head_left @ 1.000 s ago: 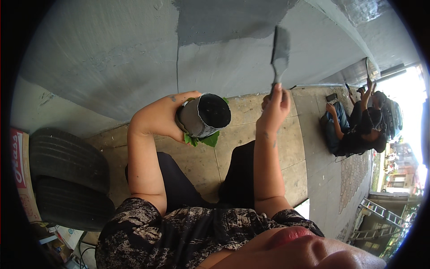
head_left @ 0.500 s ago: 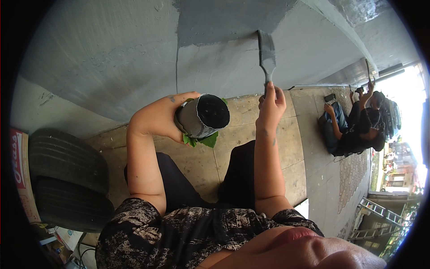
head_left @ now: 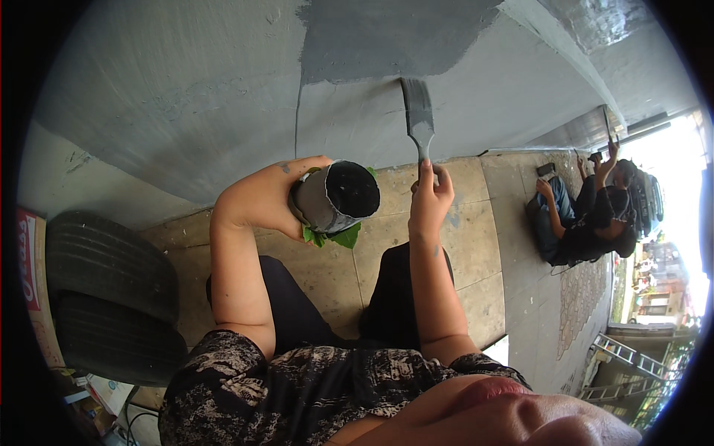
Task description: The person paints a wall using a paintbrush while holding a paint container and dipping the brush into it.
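Brush (head_left: 420,125) is grasped in the right hand (head_left: 430,204), bristles (head_left: 416,97) at the lower edge of the wall's dark patch (head_left: 394,37); I have the left hand (head_left: 275,189) wrapped around the container (head_left: 318,201), above the floor (head_left: 476,241).

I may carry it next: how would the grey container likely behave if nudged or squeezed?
The grey container would probably roll if laid down, being round-sided. Its thin, uneven rim suggests walls that might flex if squeezed. Leaves against its side could let it slip.
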Available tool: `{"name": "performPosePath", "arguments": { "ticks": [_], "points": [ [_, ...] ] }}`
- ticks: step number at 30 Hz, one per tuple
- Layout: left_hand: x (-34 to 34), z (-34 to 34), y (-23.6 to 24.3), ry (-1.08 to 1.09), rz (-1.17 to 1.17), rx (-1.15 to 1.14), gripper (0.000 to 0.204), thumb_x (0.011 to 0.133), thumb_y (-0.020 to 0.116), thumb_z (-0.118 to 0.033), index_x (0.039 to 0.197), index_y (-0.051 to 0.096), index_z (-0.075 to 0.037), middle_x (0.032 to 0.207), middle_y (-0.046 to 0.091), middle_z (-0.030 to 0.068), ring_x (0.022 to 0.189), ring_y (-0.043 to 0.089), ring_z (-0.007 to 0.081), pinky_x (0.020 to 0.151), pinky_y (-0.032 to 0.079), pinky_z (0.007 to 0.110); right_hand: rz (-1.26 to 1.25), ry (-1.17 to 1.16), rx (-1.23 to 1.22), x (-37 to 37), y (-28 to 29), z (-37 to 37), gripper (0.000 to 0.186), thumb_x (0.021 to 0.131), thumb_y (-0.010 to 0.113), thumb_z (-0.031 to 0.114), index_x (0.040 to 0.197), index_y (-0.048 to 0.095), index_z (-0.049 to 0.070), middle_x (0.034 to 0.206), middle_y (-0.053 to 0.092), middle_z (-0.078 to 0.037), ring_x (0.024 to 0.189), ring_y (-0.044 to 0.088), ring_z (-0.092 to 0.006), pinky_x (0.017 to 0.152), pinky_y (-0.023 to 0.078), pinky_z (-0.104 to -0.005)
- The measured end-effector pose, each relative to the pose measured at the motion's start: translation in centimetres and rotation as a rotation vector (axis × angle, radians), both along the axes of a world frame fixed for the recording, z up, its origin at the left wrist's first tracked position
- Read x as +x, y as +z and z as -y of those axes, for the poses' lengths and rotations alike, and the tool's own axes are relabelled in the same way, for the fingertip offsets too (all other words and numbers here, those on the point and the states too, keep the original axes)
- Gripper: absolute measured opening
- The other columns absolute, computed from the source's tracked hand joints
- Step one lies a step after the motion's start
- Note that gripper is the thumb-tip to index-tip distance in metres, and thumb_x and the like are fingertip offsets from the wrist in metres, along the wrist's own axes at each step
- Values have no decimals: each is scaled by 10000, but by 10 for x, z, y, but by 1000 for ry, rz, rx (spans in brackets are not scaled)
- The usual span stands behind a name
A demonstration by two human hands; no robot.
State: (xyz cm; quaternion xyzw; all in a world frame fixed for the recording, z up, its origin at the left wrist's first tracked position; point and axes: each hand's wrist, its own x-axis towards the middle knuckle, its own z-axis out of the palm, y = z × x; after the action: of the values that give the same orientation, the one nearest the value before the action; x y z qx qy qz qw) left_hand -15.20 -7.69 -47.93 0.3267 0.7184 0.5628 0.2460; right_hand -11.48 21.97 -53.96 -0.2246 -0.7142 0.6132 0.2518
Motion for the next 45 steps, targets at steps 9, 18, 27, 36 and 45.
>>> {"name": "performPosePath", "arguments": {
  "ticks": [9,18,27,36,45],
  "points": [
    [-1,-5,4,-50,-46,12,1079,451,978,-119,1441,553,-65,1192,713,106,1088,674,208,943,522,307,-45,158,-15,-29,15,0,253,1012,706,245,940,645,11,583,483,66,516,381,-7,478,252,-232],
    [2,-5,5,-83,-51,42,1037,481,951,-101,1434,549,-23,1201,716,107,1095,673,208,947,522,314,-207,216,205,-5,9,25,242,988,732,242,934,658,19,558,506,39,478,402,-48,473,277,-243],
    [12,-3,17,-51,13,6,972,456,924,-36,1370,594,-3,1224,685,59,1134,622,153,993,482,286,-129,-147,805,1,12,22,149,907,791,250,895,700,132,600,675,-75,522,683,-282,484,494,-365],
    [12,-4,16,-81,3,18,972,439,916,-34,1356,596,2,1216,686,56,1137,621,155,989,489,288,-240,20,1051,-18,11,34,109,888,774,224,870,692,155,621,671,-54,517,657,-264,491,477,-367],
    [18,-2,19,-56,9,-35,1056,465,953,-82,1439,549,-19,1256,692,94,1157,643,187,1002,502,301,-358,148,1082,-1,22,25,139,834,825,177,844,691,141,560,631,-2,477,632,-242,476,462,-356]
  ]
}}
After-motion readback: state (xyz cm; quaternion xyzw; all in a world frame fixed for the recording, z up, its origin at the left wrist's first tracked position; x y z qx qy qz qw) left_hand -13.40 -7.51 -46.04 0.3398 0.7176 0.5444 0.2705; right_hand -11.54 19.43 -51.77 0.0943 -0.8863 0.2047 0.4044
